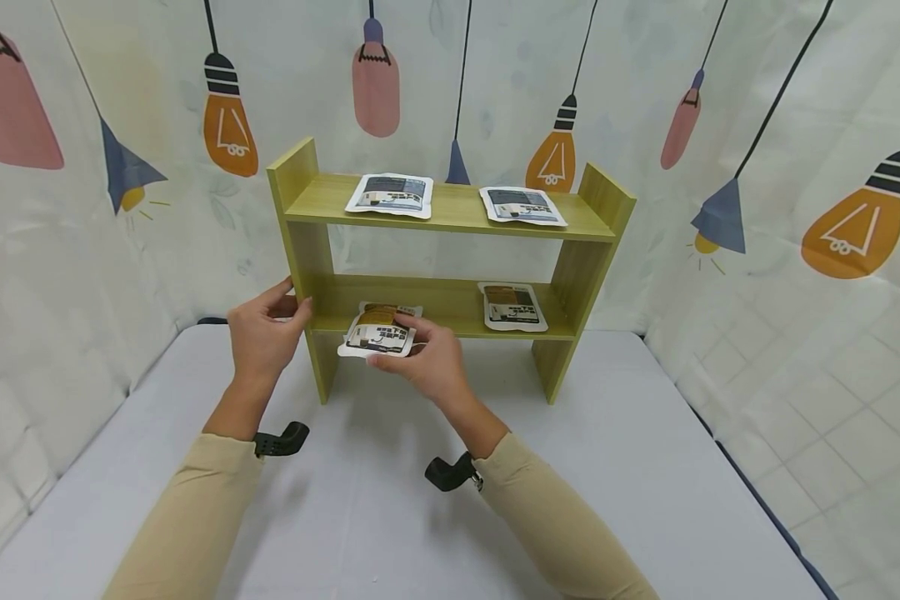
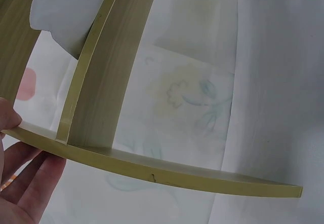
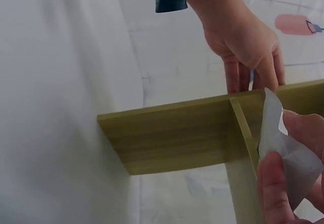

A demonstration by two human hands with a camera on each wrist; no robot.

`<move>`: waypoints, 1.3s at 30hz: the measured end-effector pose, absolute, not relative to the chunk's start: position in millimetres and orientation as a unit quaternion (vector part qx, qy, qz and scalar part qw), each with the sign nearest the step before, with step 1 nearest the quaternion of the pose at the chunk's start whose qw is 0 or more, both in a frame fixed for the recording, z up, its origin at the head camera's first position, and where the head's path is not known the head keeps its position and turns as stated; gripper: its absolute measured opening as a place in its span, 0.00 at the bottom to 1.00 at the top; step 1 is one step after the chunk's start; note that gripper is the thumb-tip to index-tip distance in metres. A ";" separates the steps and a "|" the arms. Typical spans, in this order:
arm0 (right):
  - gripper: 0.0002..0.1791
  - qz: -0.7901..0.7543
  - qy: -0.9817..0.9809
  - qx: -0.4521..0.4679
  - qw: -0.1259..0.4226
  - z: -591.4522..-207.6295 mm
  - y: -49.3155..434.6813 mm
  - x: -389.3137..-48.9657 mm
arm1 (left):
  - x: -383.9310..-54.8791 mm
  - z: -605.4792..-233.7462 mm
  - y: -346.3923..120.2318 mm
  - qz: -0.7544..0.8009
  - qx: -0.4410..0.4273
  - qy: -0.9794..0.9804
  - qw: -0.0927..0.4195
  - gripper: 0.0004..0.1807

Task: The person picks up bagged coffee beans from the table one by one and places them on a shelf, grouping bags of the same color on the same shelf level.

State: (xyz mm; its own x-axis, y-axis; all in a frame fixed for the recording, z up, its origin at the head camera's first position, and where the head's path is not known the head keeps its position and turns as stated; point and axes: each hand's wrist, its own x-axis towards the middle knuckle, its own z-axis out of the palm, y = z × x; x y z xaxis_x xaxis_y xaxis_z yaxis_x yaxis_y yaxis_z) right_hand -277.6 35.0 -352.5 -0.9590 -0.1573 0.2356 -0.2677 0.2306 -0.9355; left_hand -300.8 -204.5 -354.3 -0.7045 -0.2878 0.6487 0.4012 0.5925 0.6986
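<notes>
A small two-tier wooden shelf point(image 1: 456, 208) stands upright, and my left hand point(image 1: 265, 333) grips its left side panel point(image 2: 152, 174) near the lower board. In the left wrist view the thumb lies on one face of the panel and the fingers on the other. My right hand point(image 1: 433, 365) pinches a white flat pouch point(image 1: 378, 333) with a brown and black label, thumb below and fingers on top. That pouch overlaps the left part of the lower board and juts past its front edge. Its plain pale back point(image 3: 299, 171) shows in the right wrist view, bent between the fingers.
A brown-labelled pouch point(image 1: 513, 308) lies at the right of the lower board. Two blue-labelled pouches, one left point(image 1: 392, 197) and one right point(image 1: 522, 207), lie on the upper board. The shelf stands on a white-covered table point(image 1: 375, 508), with printed curtains point(image 1: 765, 333) behind and at the sides.
</notes>
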 end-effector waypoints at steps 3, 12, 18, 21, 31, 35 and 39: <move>0.39 0.596 -0.790 0.133 0.062 -352.5 34.6 -278.4 | -300.5 -354.4 -204.1 -0.451 -0.034 -0.806 0.382 0.23; 0.37 0.569 -0.805 0.136 0.097 -352.7 33.3 -280.5 | -299.9 -354.4 -203.9 -0.450 -0.031 -0.807 0.382 0.23; 0.35 0.567 -0.805 0.137 0.112 -354.0 32.6 -283.9 | -299.0 -354.9 -204.2 -0.453 -0.027 -0.808 0.374 0.24; 0.34 0.559 -0.809 0.134 0.124 -354.8 32.2 -286.2 | -299.4 -354.7 -204.6 -0.455 -0.025 -0.809 0.372 0.24; 0.33 0.543 -0.811 0.148 0.161 -358.5 31.8 -291.6 | -300.5 -354.7 -204.9 -0.454 -0.023 -0.809 0.373 0.24; 0.34 0.538 -0.810 0.153 0.175 -360.4 31.2 -293.3 | -300.8 -354.5 -205.1 -0.454 -0.025 -0.807 0.376 0.24; 0.34 0.541 -0.807 0.156 0.179 -362.2 30.8 -293.7 | -301.3 -354.7 -205.5 -0.456 -0.025 -0.807 0.374 0.24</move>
